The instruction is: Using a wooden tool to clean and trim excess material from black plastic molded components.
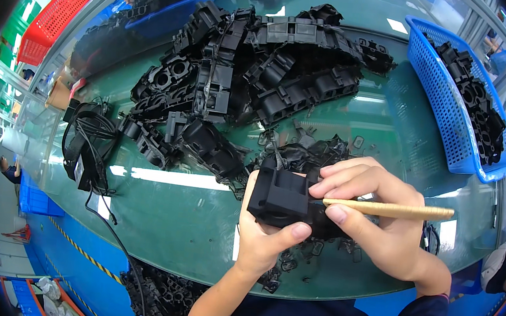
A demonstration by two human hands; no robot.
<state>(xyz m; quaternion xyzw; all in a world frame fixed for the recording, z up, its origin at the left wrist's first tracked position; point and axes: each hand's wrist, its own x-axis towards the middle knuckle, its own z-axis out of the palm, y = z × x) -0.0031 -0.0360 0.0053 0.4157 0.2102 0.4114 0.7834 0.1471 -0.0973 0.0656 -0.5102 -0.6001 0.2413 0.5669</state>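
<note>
My left hand (263, 236) grips a black moulded plastic part (282, 198) from below, thumb across its near edge. My right hand (376, 217) rests its fingers on the same part and holds a wooden-handled tool (392, 209), whose handle points to the right; its tip is hidden against the part. Both hands hover over the near edge of a green glass-topped table (185, 212). Small black plastic scraps (291, 261) lie under the hands.
A large heap of black plastic parts (256, 72) covers the table's middle and far side. A blue basket (455, 111) with more parts stands at the right. A black cable bundle (85, 140) lies left. Blue and red crates (59, 11) sit far left.
</note>
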